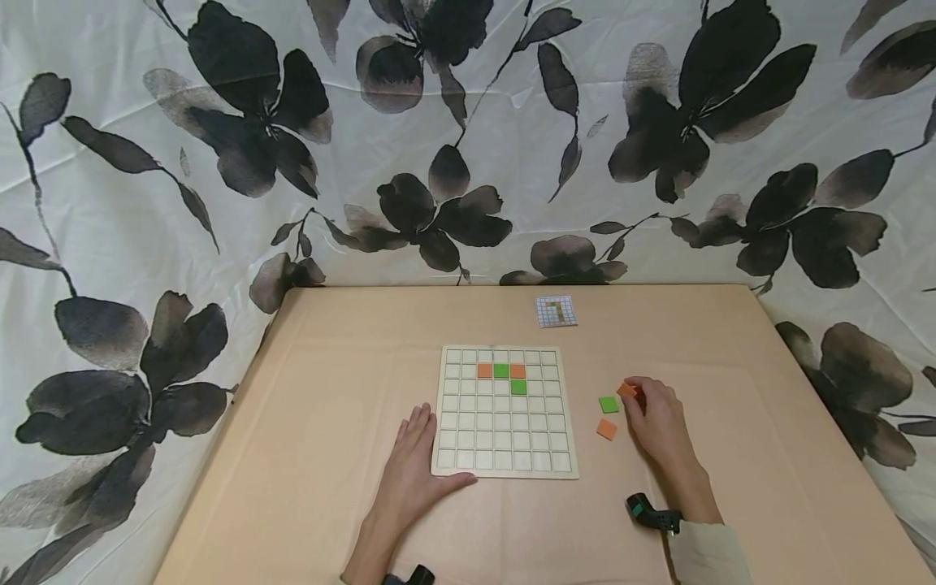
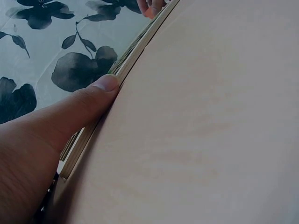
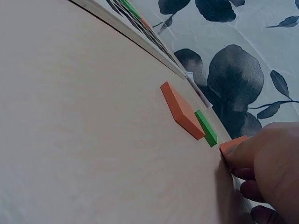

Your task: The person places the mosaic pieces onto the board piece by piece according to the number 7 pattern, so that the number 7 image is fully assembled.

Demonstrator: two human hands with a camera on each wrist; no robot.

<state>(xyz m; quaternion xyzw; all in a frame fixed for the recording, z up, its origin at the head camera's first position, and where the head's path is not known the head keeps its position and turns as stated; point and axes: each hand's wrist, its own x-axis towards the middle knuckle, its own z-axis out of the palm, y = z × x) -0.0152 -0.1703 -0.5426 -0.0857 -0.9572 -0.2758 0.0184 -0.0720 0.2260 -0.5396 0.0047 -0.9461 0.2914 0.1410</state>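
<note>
A pale gridded board [image 1: 494, 439] lies on the table, bearing two orange and two green square tiles near its top rows. Along its left side and lower-left corner rests my left hand [image 1: 413, 465], fingers straight, with the thumb [image 2: 106, 84] against the near edge. To the right of the board, my right hand [image 1: 660, 418] pinches an orange tile [image 1: 626, 390] between thumb and fingers. Just left of that hand lie a loose green tile [image 1: 608, 405] and another orange tile [image 1: 607, 429]; the right wrist view shows both from the side.
A small card with a printed colored grid pattern [image 1: 556, 311] sits behind the board near the table's far edge. The wooden table [image 1: 351, 341] meets a white floral cloth [image 1: 483, 97] hanging at the back and sides. A dark wrist device [image 1: 651, 515] is on the right arm.
</note>
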